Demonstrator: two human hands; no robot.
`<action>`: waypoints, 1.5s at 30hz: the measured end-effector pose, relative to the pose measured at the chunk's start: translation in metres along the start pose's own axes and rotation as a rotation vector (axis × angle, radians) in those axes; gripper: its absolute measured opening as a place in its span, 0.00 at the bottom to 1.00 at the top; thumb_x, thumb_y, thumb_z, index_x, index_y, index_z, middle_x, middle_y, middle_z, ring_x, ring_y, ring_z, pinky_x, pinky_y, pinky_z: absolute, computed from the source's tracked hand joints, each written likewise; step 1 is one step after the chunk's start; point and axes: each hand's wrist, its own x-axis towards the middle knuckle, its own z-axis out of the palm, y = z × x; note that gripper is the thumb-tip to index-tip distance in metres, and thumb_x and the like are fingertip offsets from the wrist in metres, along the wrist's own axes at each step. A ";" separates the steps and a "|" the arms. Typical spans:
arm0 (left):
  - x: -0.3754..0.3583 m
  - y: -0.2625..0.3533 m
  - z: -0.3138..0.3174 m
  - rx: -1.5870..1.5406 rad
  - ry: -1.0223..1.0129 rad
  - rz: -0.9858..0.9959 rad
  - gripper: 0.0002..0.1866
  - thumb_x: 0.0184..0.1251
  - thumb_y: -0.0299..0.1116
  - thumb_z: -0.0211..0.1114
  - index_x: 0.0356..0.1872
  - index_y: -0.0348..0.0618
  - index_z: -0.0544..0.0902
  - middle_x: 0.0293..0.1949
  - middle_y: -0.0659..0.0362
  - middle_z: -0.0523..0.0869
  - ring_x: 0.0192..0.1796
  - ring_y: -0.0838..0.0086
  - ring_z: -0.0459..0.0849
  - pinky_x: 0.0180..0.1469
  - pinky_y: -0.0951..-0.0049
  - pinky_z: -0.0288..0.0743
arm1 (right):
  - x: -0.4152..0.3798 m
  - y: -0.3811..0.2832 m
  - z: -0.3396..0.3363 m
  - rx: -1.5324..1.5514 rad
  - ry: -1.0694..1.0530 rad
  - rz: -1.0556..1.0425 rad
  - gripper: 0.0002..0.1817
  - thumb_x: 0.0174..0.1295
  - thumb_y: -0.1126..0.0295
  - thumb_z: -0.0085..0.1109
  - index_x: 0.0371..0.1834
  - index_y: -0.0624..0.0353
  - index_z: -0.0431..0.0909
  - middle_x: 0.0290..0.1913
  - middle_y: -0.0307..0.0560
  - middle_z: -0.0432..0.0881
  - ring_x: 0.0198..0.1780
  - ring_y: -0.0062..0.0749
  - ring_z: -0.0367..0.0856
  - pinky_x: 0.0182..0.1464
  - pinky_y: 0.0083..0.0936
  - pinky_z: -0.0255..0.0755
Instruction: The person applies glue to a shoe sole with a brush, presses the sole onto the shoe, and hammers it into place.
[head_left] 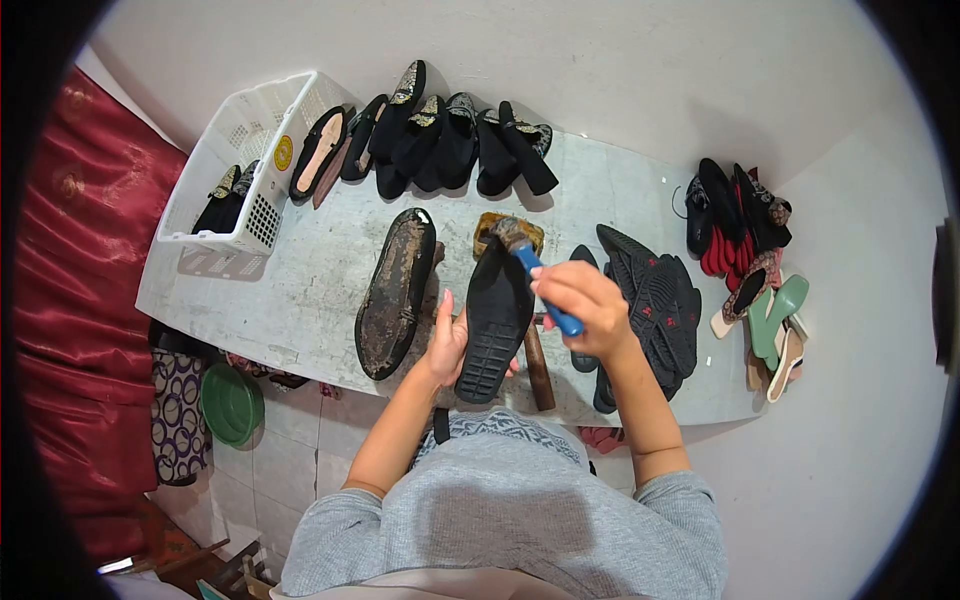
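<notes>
My left hand point(448, 346) grips a black shoe sole point(492, 330) from its left side, fingertips showing past its right edge. The sole has a ridged grid at the end near me and a smooth far end. In my right hand point(588, 307) is a brush point(525, 258) with a blue handle, its bristles at the sole's far tip. Just beyond sits a yellowish tub point(490, 232), partly hidden by the brush. An upturned black shoe point(395, 300) with a rough brown-stained bottom lies to the left. A wooden tool handle point(539, 370) lies partly under the sole.
Black soles point(655, 305) are piled right of my right hand. Black shoes point(430, 140) line the back edge, beside a white plastic basket point(255, 110) holding more shoes. Shoes point(735, 210) and green shoe forms point(775, 320) lie far right. A green basin point(232, 404) stands below.
</notes>
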 end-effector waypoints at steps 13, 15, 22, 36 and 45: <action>0.002 0.001 0.000 0.040 0.017 -0.005 0.52 0.53 0.78 0.20 0.63 0.43 0.63 0.46 0.46 0.78 0.35 0.57 0.84 0.39 0.58 0.81 | -0.003 -0.006 0.006 -0.001 0.015 0.080 0.18 0.41 0.74 0.67 0.39 0.62 0.79 0.43 0.52 0.80 0.41 0.44 0.81 0.42 0.32 0.76; 0.003 0.002 0.001 0.022 0.039 -0.012 0.52 0.53 0.78 0.20 0.63 0.44 0.63 0.46 0.46 0.78 0.36 0.57 0.84 0.39 0.58 0.81 | -0.004 -0.015 0.010 0.081 -0.010 0.058 0.19 0.39 0.75 0.68 0.39 0.62 0.78 0.41 0.51 0.81 0.37 0.43 0.81 0.39 0.31 0.76; 0.003 0.002 0.002 0.039 -0.016 0.019 0.50 0.52 0.78 0.18 0.65 0.52 0.61 0.44 0.49 0.80 0.35 0.61 0.83 0.37 0.63 0.81 | -0.010 -0.013 0.013 0.037 0.101 0.146 0.19 0.40 0.75 0.65 0.40 0.61 0.79 0.42 0.50 0.81 0.38 0.44 0.81 0.41 0.31 0.77; 0.008 0.014 0.021 -0.081 0.012 0.150 0.52 0.54 0.77 0.18 0.64 0.44 0.63 0.57 0.49 0.74 0.53 0.62 0.78 0.45 0.61 0.80 | -0.014 -0.028 0.025 0.074 0.046 0.069 0.20 0.39 0.72 0.68 0.39 0.61 0.80 0.43 0.49 0.81 0.38 0.42 0.81 0.40 0.31 0.76; 0.011 0.021 0.023 -0.064 0.053 0.211 0.54 0.54 0.77 0.19 0.67 0.39 0.57 0.60 0.44 0.70 0.62 0.58 0.71 0.64 0.60 0.65 | -0.013 -0.033 0.024 0.077 0.059 0.065 0.13 0.47 0.69 0.65 0.35 0.63 0.80 0.35 0.51 0.83 0.35 0.40 0.83 0.38 0.28 0.78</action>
